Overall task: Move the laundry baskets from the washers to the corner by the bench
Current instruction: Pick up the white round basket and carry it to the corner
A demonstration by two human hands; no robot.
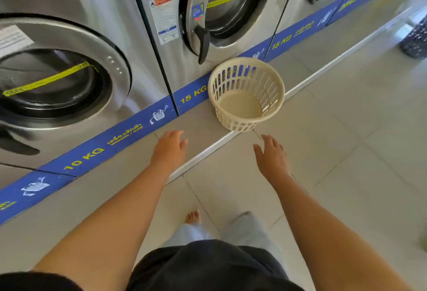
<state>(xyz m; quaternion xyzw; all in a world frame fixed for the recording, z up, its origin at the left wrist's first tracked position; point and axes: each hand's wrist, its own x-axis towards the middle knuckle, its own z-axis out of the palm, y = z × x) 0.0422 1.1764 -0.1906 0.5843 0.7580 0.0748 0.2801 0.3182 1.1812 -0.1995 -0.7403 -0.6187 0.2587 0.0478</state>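
Observation:
A round cream plastic laundry basket point(246, 93) with slotted walls stands empty on the raised step in front of the 15 KG washer point(208, 25). My left hand point(169, 150) is stretched out below and left of the basket, fingers apart, holding nothing. My right hand point(272, 156) reaches out just below the basket, also with fingers spread and nothing in it. Neither hand touches the basket.
A row of steel front-load washers runs along the left and top, the 10 KG washer point(57, 78) nearest. A white-edged step point(203, 154) separates the platform from the tiled floor. A dark patterned basket point(416, 39) stands at the far right. My bare foot point(193, 217) is on the tiles.

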